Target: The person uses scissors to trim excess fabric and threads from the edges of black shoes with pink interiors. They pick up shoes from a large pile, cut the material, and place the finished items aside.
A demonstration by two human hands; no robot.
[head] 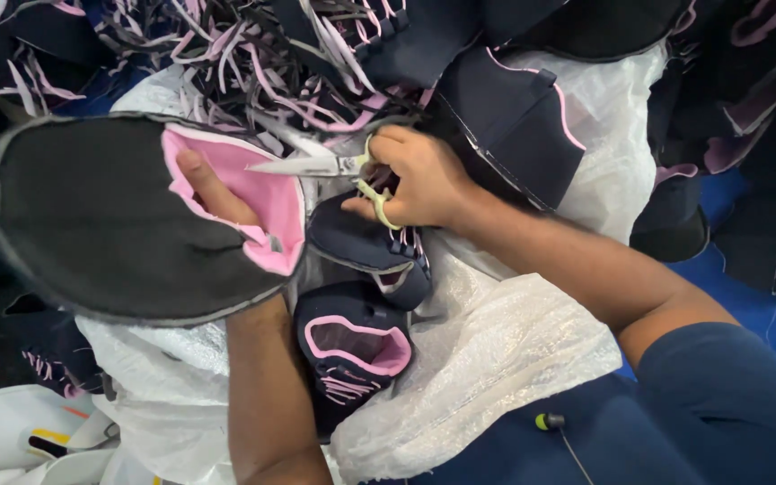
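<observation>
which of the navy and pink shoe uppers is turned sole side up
The large one held on the left hand: the navy shoe upper with pink lining shows its flat dark bottom. The two smaller uppers on the white plastic sack show their pink-rimmed openings.

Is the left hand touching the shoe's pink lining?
Touching. The head view shows the left hand pushed inside the shoe, its fingers lying flat against the pink lining.

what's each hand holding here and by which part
Left hand: inside the pink-lined opening of a dark shoe upper. Right hand: small scissors, held by the pale green handle loops.
</observation>
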